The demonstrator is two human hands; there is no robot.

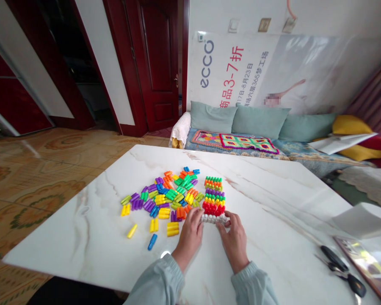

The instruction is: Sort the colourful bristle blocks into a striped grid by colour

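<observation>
A short row of white plastic pieces (pixel 210 219) lies across the front of a block of coloured rows. My left hand (pixel 190 232) has thumb and fingers closed at its left end. At the right end, my right hand (pixel 235 239) grips the row between thumb and fingers. Just beyond are red pieces (pixel 213 208), then yellow, green and purple rows (pixel 215 192). Farther back sits another group of rows in green and orange (pixel 213 179). Left of my hands spreads a loose heap of coloured plastic pegs (pixel 171 195), some joined side by side.
The white marbled table (pixel 279 237) carries everything. A blue piece (pixel 152 242) and a yellow peg (pixel 132 231) lie apart from the heap. Keys (pixel 343 267), a framed or glossy flat object (pixel 368 262) and white paper (pixel 365 220) are at the right. A cushioned sofa (pixel 260 123) stands behind.
</observation>
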